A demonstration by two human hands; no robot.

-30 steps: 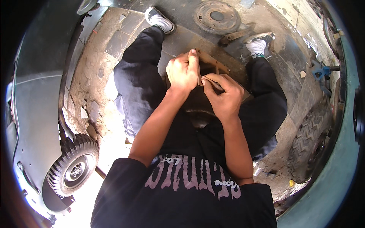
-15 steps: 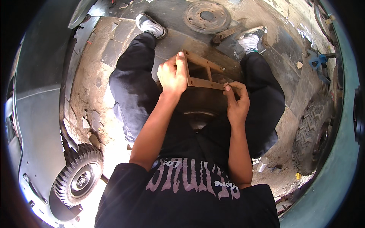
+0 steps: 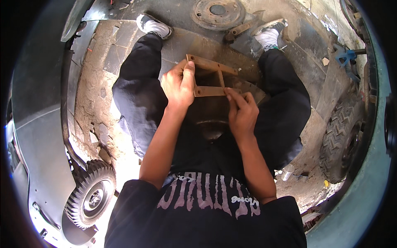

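My left hand [image 3: 178, 86] is closed around the left end of a brown metal frame [image 3: 209, 91], with its thumb along the end bar. The frame has bolt holes at its corners and a crossbar between its openings. It is held tilted between my knees. My right hand [image 3: 243, 113] has its thumb and fingers pinched together at the near bar, close to where the crossbar meets it. Whatever lies between those fingertips is too small to make out. Under the frame, a dark rounded thing [image 3: 211, 129] with a shiny rim sits in shadow between my thighs.
A rusty wheel disc [image 3: 218, 12] lies on the floor beyond, beside a metal bar [image 3: 240, 31]. Treaded tyres stand at the left [image 3: 93, 194] and right [image 3: 342, 142], by vehicle bodywork. At right are a blue tool [image 3: 347, 57] and a pale cup [image 3: 288, 172].
My right hand has slid left along the frame's near bar, from its right end to the crossbar. The frame and my left hand appear a little further left, with the whole view shifted slightly.
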